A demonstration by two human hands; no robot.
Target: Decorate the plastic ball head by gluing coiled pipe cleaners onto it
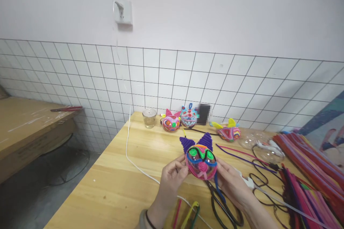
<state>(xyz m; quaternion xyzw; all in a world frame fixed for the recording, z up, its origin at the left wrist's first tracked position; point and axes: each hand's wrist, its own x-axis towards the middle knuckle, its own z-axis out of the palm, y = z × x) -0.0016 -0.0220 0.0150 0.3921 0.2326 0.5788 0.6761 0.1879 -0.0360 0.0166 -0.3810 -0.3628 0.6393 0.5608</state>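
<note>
Between my two hands is a clear plastic ball ornament [197, 171] trimmed with pipe cleaners as an animal face, with purple ears, green eyes and a pink nose. My left hand [173, 173] pinches its left edge between thumb and fingers. On the opposite edge, my right hand [233, 182] grips it, with some fingers hidden behind. A blue pipe cleaner [219, 188] hangs down by the right hand. Below the ornament lie black-handled scissors [224, 207], partly covered by the right hand. Short yellow, green and pink pipe cleaner pieces [189, 214] rest near the table's front.
Finished pipe-cleaner ornaments [171, 121] stand at the back beside a glass of liquid [149, 118]. Clear plastic shells [268, 150] and bundles of pipe cleaners [309, 157] lie to the right. A white cable [137, 164] crosses the wooden table [107, 182]. Black cords [258, 182] tangle at right.
</note>
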